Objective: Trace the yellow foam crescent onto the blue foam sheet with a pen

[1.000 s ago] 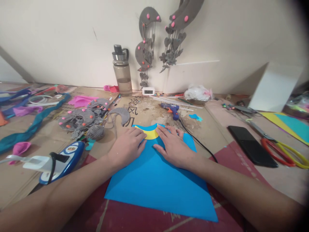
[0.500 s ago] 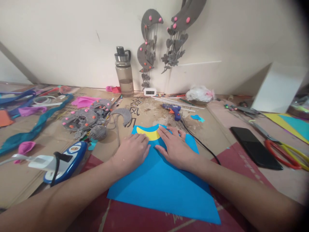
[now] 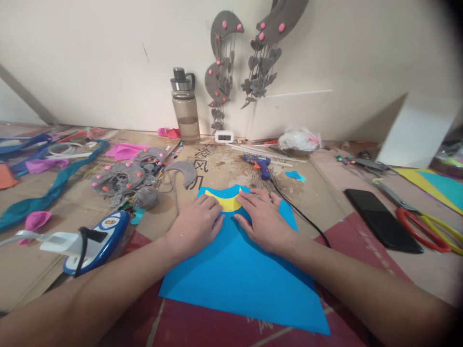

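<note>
A large blue craft sheet lies in front of me, and a yellow crescent cutout rests on its far edge. My left hand presses its fingers down over the crescent's left side, palm down, with the thumb lying on the blue sheet. On the other side, my right hand lies with fingers spread, the fingertips touching the crescent's right tip and the thumb apart on the sheet. Both hands rest on the material without gripping it. The crescent's lower ends are partly hidden under the fingers.
A glue gun with a black cord lies beyond the sheet. At right are a phone and scissors; at left, a power strip and grey felt pieces. A bottle and clock stand by the wall.
Both hands stay on the crescent and sheet, with only a very slight shift of the fingers. The view has moved slightly; nothing was picked up or let go.
</note>
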The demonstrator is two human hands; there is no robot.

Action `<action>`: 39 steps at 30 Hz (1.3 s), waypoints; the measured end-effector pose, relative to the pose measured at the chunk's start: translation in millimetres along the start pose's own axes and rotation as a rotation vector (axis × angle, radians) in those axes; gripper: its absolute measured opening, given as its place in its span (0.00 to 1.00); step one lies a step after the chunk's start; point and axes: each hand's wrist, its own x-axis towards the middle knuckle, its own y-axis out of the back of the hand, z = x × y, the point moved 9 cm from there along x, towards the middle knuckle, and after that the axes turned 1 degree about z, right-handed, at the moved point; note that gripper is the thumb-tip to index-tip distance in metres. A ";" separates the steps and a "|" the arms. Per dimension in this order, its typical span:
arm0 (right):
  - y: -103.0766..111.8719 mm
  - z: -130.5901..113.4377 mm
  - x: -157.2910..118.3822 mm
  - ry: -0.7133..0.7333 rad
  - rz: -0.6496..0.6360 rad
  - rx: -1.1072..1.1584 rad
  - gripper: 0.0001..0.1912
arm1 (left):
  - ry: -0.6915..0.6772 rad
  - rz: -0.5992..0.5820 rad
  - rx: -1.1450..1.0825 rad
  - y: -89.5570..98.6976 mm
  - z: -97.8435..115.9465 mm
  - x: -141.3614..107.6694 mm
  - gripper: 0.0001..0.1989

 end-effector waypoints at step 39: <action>4.3 -12.0 0.3 0.165 -0.009 0.118 0.12 | 0.189 0.106 -0.184 -12.6 -40.0 3.3 0.21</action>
